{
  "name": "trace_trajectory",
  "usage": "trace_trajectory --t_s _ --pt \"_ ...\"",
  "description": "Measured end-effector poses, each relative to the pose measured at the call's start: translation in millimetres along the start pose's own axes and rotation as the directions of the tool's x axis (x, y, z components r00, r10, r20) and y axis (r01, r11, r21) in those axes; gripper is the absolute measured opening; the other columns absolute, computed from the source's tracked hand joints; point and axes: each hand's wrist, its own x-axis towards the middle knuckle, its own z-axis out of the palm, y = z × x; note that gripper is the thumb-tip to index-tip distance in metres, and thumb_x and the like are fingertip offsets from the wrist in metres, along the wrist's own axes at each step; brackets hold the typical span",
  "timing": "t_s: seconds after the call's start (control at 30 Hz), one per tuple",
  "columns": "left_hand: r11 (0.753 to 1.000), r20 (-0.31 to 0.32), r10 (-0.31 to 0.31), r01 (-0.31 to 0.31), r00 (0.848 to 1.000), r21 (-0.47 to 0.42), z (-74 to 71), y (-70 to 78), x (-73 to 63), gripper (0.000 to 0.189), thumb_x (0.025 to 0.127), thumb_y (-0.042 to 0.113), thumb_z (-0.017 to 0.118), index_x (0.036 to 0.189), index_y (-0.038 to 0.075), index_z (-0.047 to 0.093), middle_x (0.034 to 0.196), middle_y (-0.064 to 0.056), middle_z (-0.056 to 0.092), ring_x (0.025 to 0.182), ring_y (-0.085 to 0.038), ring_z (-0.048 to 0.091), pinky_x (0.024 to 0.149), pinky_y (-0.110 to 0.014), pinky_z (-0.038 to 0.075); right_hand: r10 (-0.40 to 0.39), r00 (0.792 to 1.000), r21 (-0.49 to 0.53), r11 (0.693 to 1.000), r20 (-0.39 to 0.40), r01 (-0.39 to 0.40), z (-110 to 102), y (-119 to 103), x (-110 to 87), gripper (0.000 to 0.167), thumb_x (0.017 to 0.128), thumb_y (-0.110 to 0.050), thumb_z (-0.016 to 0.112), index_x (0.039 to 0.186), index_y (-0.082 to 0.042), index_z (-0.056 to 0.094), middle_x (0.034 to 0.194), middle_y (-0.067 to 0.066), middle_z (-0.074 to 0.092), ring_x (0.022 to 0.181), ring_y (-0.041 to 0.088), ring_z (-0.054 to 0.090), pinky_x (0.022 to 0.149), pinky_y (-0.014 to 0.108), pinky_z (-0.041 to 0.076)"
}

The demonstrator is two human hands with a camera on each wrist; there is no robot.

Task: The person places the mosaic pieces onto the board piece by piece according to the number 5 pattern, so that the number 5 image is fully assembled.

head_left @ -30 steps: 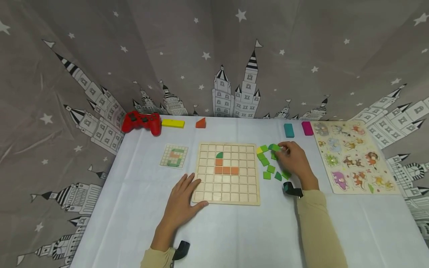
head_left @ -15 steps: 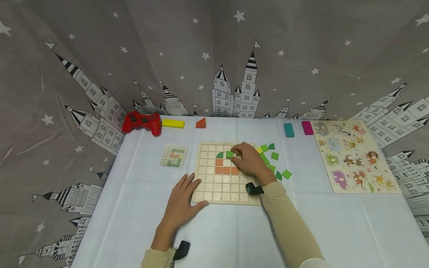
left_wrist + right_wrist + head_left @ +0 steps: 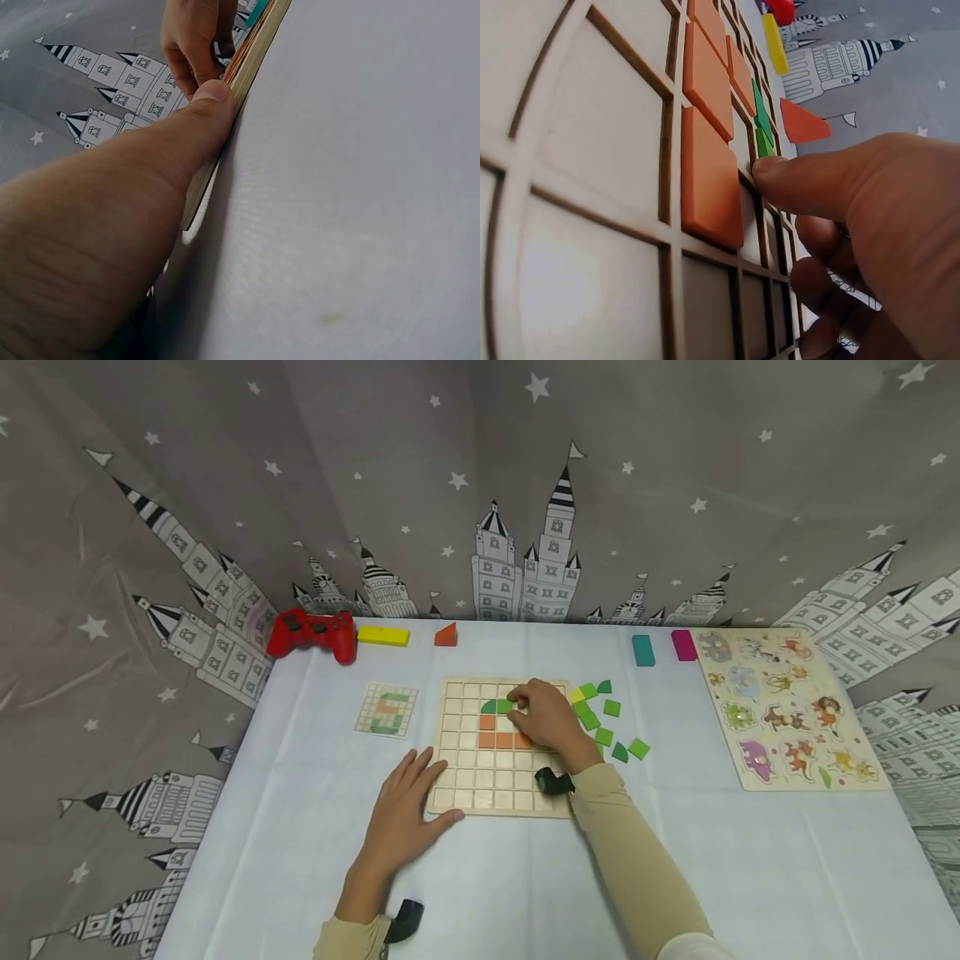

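A wooden grid board [image 3: 483,779] lies in the middle of the table. My right hand [image 3: 546,717] is over its upper part, thumb and fingers pinching a green square tile [image 3: 504,707]. That tile is at a cell just right of a dark green quarter-round tile [image 3: 488,707]. Below them, orange square tiles [image 3: 487,740] form an L. In the right wrist view, my thumb [image 3: 802,178] touches the green tile's end, which hides part of it. My left hand [image 3: 405,802] rests with spread fingers at the board's lower left corner; its thumb [image 3: 202,112] lies along the board's edge.
Several loose green tiles [image 3: 603,737] lie right of the board. A pattern card [image 3: 363,723] is on its left. Behind are a red game controller [image 3: 312,636], a yellow block [image 3: 383,636], an orange block [image 3: 446,636] and a teal block [image 3: 642,650]. An animal puzzle [image 3: 787,760] lies right.
My right hand has brought a green square tile left from the loose tiles and set it down beside the quarter-round tile. My left hand has stayed in place.
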Motion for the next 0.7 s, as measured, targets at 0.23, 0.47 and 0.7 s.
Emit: trace_trajectory --t_s 0.23,0.47,0.7 --pt "1.000 0.005 -0.011 0.011 1.000 -0.009 1.1 -0.4 0.0 0.082 0.081 0.059 0.077 0.148 0.019 0.053 0.165 -0.008 0.037 0.157 -0.034 0.024 0.123 -0.061 0.026 0.039 0.999 0.049 0.998 -0.015 -0.038 1.4 0.1 -0.5 0.032 0.096 -0.025 0.070 0.125 -0.013 0.074 0.094 0.001 0.066 0.079 0.017 0.057 0.076 0.035 0.051" --pt "1.000 0.002 -0.011 0.011 1.000 -0.003 2.0 1.8 0.1 0.082 0.082 0.060 0.077 0.148 0.019 0.052 0.165 -0.008 0.037 0.156 -0.034 0.024 0.123 -0.062 0.026 -0.005 0.998 0.122 0.992 -0.066 0.013 -11.4 15.5 -11.9 0.036 0.097 -0.027 0.070 0.129 -0.010 0.071 0.094 0.002 0.065 0.080 0.017 0.054 0.075 0.035 0.047" --pt "1.000 0.000 -0.021 0.021 1.000 -0.006 -0.2 3.0 -0.9 0.082 0.081 0.059 0.078 0.148 0.019 0.052 0.165 -0.008 0.037 0.156 -0.035 0.024 0.124 -0.062 0.025 0.115 0.985 0.137 0.986 -0.127 -0.097 -46.1 57.5 -40.3 0.036 0.097 -0.024 0.072 0.128 -0.007 0.071 0.098 0.008 0.066 0.085 0.022 0.054 0.077 0.037 0.046"
